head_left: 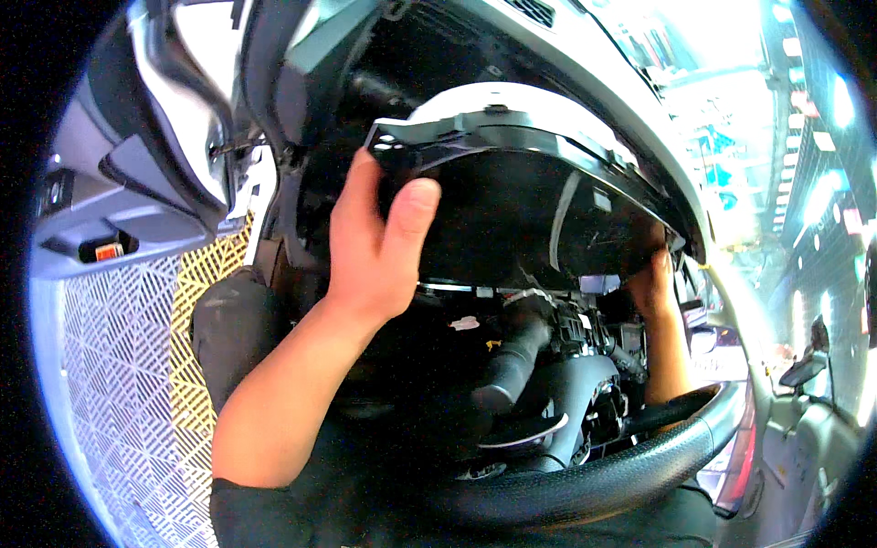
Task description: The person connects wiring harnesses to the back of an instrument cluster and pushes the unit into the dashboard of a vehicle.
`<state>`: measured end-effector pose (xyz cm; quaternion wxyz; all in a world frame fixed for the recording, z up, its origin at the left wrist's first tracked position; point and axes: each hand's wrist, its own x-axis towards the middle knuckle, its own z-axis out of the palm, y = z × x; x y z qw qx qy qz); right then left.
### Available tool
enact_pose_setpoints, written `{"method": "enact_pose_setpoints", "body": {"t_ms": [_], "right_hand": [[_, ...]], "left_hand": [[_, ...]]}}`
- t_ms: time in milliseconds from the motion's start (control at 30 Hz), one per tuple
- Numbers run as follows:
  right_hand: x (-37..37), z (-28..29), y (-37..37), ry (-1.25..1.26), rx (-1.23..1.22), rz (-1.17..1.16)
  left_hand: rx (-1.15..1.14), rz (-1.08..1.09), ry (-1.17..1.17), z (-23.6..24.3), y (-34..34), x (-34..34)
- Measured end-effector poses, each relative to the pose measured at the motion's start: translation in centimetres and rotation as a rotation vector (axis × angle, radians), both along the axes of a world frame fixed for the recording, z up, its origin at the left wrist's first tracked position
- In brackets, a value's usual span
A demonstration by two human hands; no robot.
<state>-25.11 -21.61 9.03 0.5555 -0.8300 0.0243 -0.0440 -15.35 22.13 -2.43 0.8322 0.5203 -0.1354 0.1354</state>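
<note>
A dark, glossy instrument cluster (502, 215) with a curved top edge and a pale back rim is tilted up out of the dashboard opening. Its left end is in my left hand (379, 247), thumb on the front face and fingers behind the edge. At the far right end, my right hand (653, 279) holds the cluster's lower corner, its fingers partly lost in shadow. Beneath the cluster lies the bared steering column (516, 365) with a stalk and connectors. The black steering wheel (630, 470) sits below it, close to my body.
The open car door (132, 196) stands at the left, with a small orange item (109, 251) in its pocket. Below it shows a patterned white and yellow floor (206, 320). A windscreen pillar (740, 320) rises at the right, beside bright workshop lights.
</note>
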Motion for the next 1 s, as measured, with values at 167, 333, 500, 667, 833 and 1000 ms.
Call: {"method": "enact_pose_setpoints", "body": {"t_ms": [167,333,500,667,833,1000], "right_hand": [[1.3,-0.5,-4.4,0.063,-0.142,-0.177],[2.1,-0.4,-4.9,0.049,-0.423,-0.235],[2.8,-0.8,-3.1,-0.071,-0.328,-0.03],[2.8,-0.6,-2.8,-0.119,-0.472,-0.124],[0.7,-0.7,-1.0,-0.133,-0.179,-0.289],[-1.9,0.0,1.7,-0.163,-0.032,-0.362]], "left_hand": [[0.036,0.03,0.035,-1.6,-0.5,-0.7],[0.418,0.374,0.1,-5.4,0.4,0.4],[0.154,0.195,-0.123,-6.7,1.2,1.7],[0.215,0.22,-0.224,-4.9,-0.2,4.1],[0.36,0.22,-0.437,-3.7,-1.7,6.1],[0.327,0.165,-0.345,-2.4,-2.5,7.0]]}}
